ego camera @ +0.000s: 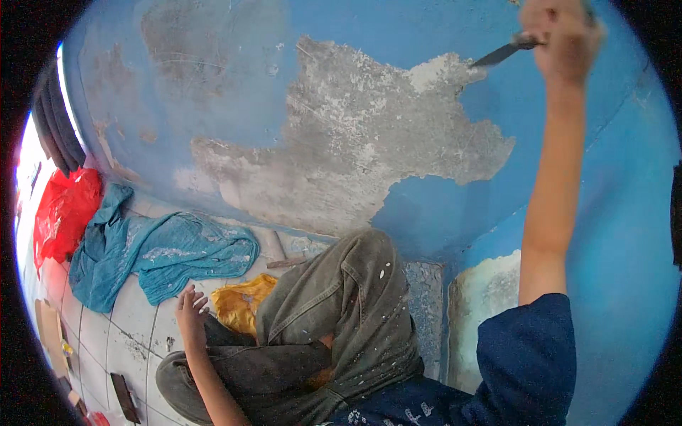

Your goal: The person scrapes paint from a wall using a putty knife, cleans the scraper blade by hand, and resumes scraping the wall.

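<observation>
My right hand (566, 45) is raised at the upper right and grips a scraper (501, 55) by its handle. The dark metal blade points left, its tip at the edge of a bare grey patch (362, 112) on the blue painted wall (437, 26). Whitish flecks cover parts of that patch, and its outline is ragged. The hand is slightly blurred. Low on the left, my left hand (192, 309) holds nothing, its fingers apart and slightly curled. It hovers near a teal cloth (186, 247) and a shiny gold-yellow cloth or wrapper (242, 301).
My bent legs in paint-spotted trousers (341, 298) fill the lower middle. A red plastic bag (66, 213) lies beyond the teal cloth on the tiled floor (128, 341). Dark fabric (56, 117) hangs at the far left. A dark flat object (125, 398) lies at lower left.
</observation>
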`<state>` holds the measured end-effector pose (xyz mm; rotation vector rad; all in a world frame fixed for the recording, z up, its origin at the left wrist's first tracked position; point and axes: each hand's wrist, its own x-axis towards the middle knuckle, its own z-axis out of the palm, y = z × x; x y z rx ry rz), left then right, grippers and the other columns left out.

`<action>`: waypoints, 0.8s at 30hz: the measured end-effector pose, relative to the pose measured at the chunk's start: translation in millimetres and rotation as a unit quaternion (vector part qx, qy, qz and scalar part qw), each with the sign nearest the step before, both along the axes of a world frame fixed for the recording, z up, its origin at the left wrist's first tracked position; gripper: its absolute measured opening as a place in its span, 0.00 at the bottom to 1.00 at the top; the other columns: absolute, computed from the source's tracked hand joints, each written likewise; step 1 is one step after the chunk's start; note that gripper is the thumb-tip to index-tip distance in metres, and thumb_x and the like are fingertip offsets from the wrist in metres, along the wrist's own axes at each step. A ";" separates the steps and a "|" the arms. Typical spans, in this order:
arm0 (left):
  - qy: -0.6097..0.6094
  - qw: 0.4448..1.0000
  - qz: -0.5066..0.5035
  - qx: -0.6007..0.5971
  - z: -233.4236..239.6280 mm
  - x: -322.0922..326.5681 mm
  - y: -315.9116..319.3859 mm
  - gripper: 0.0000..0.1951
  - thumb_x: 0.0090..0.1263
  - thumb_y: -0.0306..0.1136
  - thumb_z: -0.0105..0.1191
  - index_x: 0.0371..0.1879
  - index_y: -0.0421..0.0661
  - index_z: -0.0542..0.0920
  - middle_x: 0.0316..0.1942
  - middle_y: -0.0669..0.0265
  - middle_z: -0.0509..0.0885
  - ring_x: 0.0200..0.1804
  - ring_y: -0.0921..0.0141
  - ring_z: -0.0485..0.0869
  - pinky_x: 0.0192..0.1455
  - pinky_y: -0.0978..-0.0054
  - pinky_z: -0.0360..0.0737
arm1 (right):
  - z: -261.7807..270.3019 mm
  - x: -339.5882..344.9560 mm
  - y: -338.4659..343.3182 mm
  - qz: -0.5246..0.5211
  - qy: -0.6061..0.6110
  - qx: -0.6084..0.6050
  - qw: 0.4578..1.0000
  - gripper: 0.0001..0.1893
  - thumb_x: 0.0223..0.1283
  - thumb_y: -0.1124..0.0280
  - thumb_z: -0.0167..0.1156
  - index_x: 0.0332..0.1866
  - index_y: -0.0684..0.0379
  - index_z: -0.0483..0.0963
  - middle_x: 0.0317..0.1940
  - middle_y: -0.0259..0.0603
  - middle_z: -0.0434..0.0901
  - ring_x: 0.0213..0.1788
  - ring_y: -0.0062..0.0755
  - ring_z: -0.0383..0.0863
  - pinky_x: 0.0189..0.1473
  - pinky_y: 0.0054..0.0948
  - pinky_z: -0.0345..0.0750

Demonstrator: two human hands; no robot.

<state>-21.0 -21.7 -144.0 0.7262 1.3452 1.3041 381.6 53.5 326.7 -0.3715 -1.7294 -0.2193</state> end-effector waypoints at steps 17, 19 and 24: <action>-0.040 0.997 0.045 -0.039 21.6 8.2 2.3 0.16 0.67 0.30 0.37 0.52 0.40 0.65 0.48 0.55 0.72 0.51 0.61 0.73 0.47 0.66 0.72 | -8.2 -35.0 -2.6 -0.101 -0.120 -0.037 0.987 0.17 0.54 0.77 0.48 0.10 0.56 0.62 0.04 0.26 0.60 0.07 0.13 0.59 0.08 0.19 0.56; -0.031 0.997 0.055 -0.045 11.8 4.6 0.2 0.16 0.67 0.31 0.38 0.52 0.40 0.65 0.48 0.55 0.71 0.51 0.61 0.73 0.47 0.66 0.72 | -6.0 -46.2 -16.6 -0.048 -0.016 0.023 0.998 0.18 0.52 0.76 0.50 0.08 0.56 0.60 0.05 0.26 0.60 0.07 0.13 0.58 0.09 0.20 0.55; -0.041 0.999 0.034 -0.003 2.3 -4.8 -3.5 0.15 0.66 0.29 0.39 0.51 0.39 0.66 0.47 0.56 0.72 0.50 0.62 0.74 0.44 0.68 0.74 | -28.4 -22.0 23.8 -0.161 -0.222 0.114 0.955 0.15 0.51 0.79 0.50 0.11 0.56 0.61 0.06 0.25 0.58 0.11 0.09 0.57 0.12 0.15 0.53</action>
